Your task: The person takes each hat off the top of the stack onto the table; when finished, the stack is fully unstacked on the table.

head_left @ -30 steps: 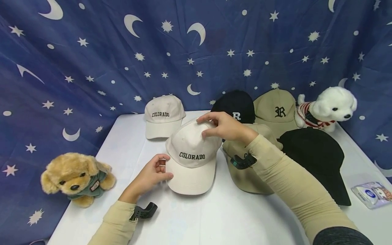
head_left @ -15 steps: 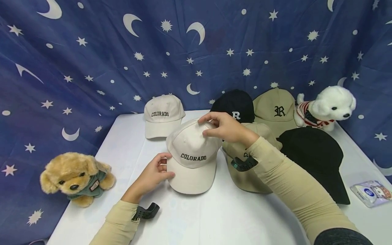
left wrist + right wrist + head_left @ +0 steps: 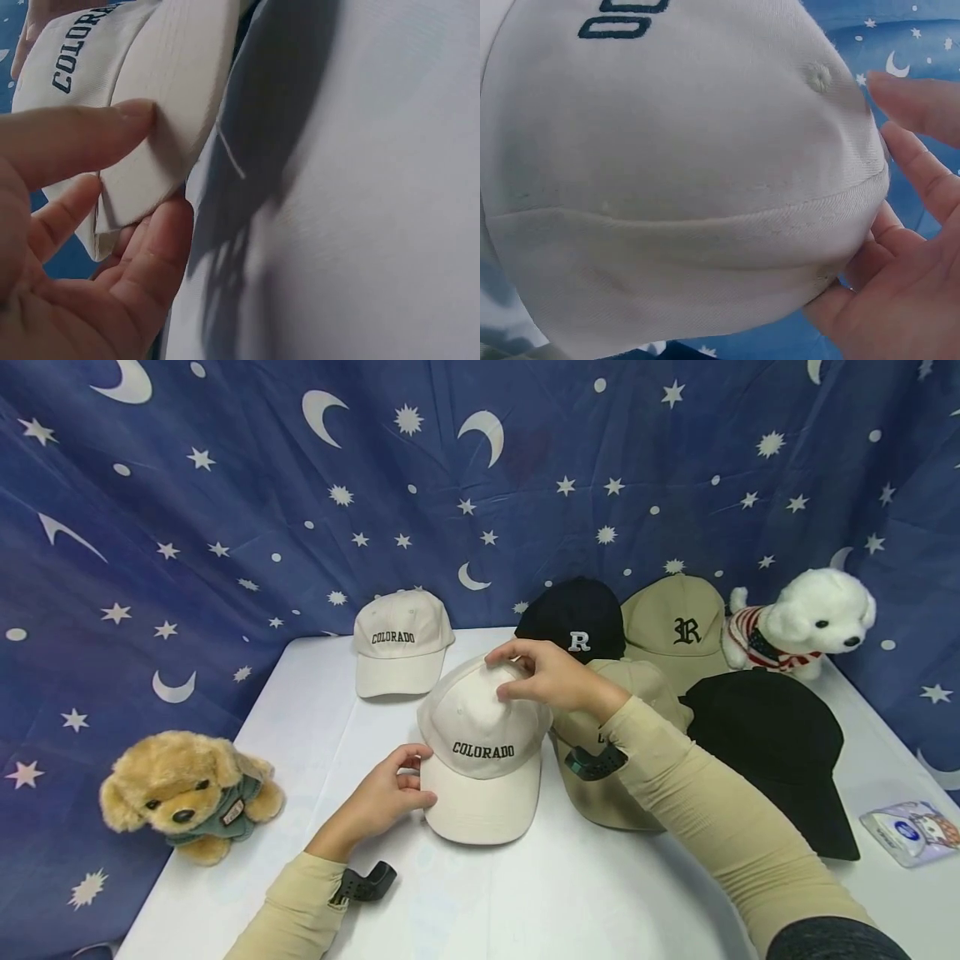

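An off-white baseball cap (image 3: 483, 806) lettered COLORADO faces me at the middle of the table, between both hands. My left hand (image 3: 382, 797) pinches the side of its brim; in the left wrist view the thumb (image 3: 112, 131) lies on top and the fingers (image 3: 161, 240) reach underneath. My right hand (image 3: 555, 675) curves over the top of the crown, thumb and forefinger spread. From the right wrist, the crown (image 3: 682, 150) fills most of the view, the fingers (image 3: 922, 169) against its far side. A beige cap (image 3: 600, 789) lies partly hidden behind the right wrist.
Another off-white COLORADO cap (image 3: 401, 643) stands at the back left. A black R cap (image 3: 573, 614) and a beige R cap (image 3: 671, 618) stand at the back. Rightward are a black cap (image 3: 765, 752), a white toy dog (image 3: 817, 614) and a small pack (image 3: 911, 833). A brown toy dog (image 3: 180, 785) sits left.
The held off-white cap has shifted slightly to the right and toward me, and my left hand has moved with it. The right hand stays at the crown; the other things have not moved.
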Tool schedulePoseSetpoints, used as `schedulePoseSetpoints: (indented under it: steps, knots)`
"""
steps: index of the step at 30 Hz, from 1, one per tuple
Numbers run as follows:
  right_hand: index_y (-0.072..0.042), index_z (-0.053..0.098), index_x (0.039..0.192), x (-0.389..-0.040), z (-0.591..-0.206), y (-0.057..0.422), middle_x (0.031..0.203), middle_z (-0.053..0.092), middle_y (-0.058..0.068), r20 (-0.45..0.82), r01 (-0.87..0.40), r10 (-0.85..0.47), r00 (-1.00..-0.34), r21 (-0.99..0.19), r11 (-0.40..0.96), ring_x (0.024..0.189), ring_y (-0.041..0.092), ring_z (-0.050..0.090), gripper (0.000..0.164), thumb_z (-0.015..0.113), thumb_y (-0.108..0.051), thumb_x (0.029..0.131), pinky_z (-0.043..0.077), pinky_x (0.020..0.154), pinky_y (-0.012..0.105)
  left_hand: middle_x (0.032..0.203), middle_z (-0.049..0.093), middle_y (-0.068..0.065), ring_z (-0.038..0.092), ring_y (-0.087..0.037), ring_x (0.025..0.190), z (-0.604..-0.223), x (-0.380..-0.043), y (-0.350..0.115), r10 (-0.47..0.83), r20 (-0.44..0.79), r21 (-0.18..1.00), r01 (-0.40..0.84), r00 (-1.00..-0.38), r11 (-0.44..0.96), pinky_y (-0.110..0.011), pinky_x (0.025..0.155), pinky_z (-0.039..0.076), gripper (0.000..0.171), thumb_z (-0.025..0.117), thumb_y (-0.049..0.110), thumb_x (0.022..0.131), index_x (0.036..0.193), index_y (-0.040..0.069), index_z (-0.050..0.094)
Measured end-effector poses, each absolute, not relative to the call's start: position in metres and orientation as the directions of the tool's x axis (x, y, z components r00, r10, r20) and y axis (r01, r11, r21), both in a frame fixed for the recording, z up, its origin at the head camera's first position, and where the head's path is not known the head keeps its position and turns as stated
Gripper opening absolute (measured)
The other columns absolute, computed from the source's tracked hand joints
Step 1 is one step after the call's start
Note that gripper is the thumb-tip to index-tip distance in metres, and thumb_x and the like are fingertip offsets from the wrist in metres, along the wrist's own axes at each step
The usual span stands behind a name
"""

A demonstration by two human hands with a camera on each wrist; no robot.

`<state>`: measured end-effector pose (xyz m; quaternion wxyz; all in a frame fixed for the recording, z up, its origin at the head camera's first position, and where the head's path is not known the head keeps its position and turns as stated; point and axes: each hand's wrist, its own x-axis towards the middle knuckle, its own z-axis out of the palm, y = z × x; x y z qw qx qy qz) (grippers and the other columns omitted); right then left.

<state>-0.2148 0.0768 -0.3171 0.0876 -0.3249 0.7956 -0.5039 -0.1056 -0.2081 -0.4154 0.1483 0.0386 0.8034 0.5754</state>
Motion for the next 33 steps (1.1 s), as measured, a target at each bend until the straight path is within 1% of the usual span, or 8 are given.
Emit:
schedulePoseSetpoints:
  steps: [5,8,12,18,22,26,29,33]
  knots:
    - [0.001,0.066,0.123,-0.217,-0.325,0.075,0.121,0.064,0.012,0.177,-0.418,-0.594,-0.785,-0.859,0.296,0.095,0.022,0.054,0.043,0.079,-0.003,0.082,0.046,0.086,0.03,0.115,0.048,-0.015,0.059,-0.016,0.082,-0.417,-0.105,-0.206,0.231,-0.201,0.927,-0.109,-0.952,0.359,-0.024,0.061,0.045,0.059,0.074,-0.003,0.082,0.134,0.002,0.046]
    - [0.001,0.066,0.124,-0.219,-0.328,0.073,0.123,0.064,0.012,0.174,-0.414,-0.587,-0.791,-0.858,0.304,0.099,0.024,0.055,0.044,0.078,-0.004,0.082,0.048,0.088,0.032,0.111,0.05,-0.014,0.055,-0.016,0.077,-0.416,-0.104,-0.206,0.21,-0.216,0.917,-0.123,-0.954,0.38,-0.024,0.057,0.042,0.059,0.075,-0.001,0.081,0.133,0.003,0.048]
    - [0.0,0.065,0.125,-0.221,-0.329,0.071,0.126,0.062,0.011,0.153,-0.398,-0.582,-0.799,-0.86,0.32,0.105,0.026,0.058,0.045,0.078,-0.005,0.083,0.05,0.089,0.035,0.109,0.05,-0.013,0.054,-0.016,0.075,-0.414,-0.104,-0.207,0.201,-0.223,0.905,-0.127,-0.954,0.406,-0.025,0.057,0.042,0.059,0.076,0.0,0.081,0.132,0.003,0.049]
    - [0.001,0.064,0.126,-0.225,-0.335,0.07,0.127,0.061,0.012,0.114,-0.354,-0.565,-0.817,-0.872,0.337,0.11,0.026,0.056,0.044,0.077,-0.005,0.084,0.048,0.095,0.037,0.11,0.05,-0.011,0.055,-0.017,0.08,-0.413,-0.104,-0.205,0.193,-0.226,0.889,-0.121,-0.955,0.441,-0.026,0.061,0.044,0.056,0.079,0.004,0.08,0.13,0.005,0.053]
    - [0.001,0.064,0.125,-0.227,-0.337,0.073,0.127,0.062,0.013,0.119,-0.357,-0.557,-0.822,-0.869,0.342,0.111,0.026,0.056,0.045,0.077,-0.004,0.083,0.046,0.098,0.038,0.11,0.052,-0.01,0.055,-0.019,0.086,-0.414,-0.105,-0.202,0.193,-0.217,0.876,-0.104,-0.957,0.471,-0.028,0.065,0.046,0.055,0.079,0.005,0.081,0.13,0.006,0.054]
    - [0.002,0.064,0.126,-0.226,-0.338,0.076,0.128,0.061,0.014,0.122,-0.36,-0.555,-0.823,-0.868,0.342,0.111,0.026,0.056,0.045,0.077,-0.004,0.083,0.045,0.1,0.039,0.11,0.053,-0.01,0.054,-0.019,0.089,-0.416,-0.107,-0.199,0.208,-0.203,0.868,-0.078,-0.957,0.491,-0.03,0.067,0.047,0.056,0.08,0.006,0.081,0.131,0.005,0.055]
    - [0.002,0.063,0.127,-0.226,-0.338,0.078,0.129,0.061,0.016,0.118,-0.356,-0.556,-0.823,-0.87,0.342,0.112,0.027,0.057,0.045,0.077,-0.004,0.084,0.045,0.1,0.04,0.111,0.054,-0.01,0.055,-0.02,0.091,-0.417,-0.108,-0.196,0.215,-0.201,0.861,-0.068,-0.956,0.503,-0.03,0.067,0.047,0.058,0.08,0.007,0.081,0.133,0.005,0.054]
    - [0.001,0.063,0.127,-0.226,-0.34,0.081,0.131,0.059,0.015,0.114,-0.359,-0.551,-0.826,-0.861,0.359,0.111,0.028,0.056,0.046,0.077,-0.004,0.084,0.046,0.097,0.039,0.112,0.056,-0.008,0.054,-0.02,0.096,-0.418,-0.109,-0.19,0.201,-0.198,0.836,-0.058,-0.959,0.545,-0.03,0.072,0.046,0.058,0.081,0.009,0.082,0.134,0.006,0.055]
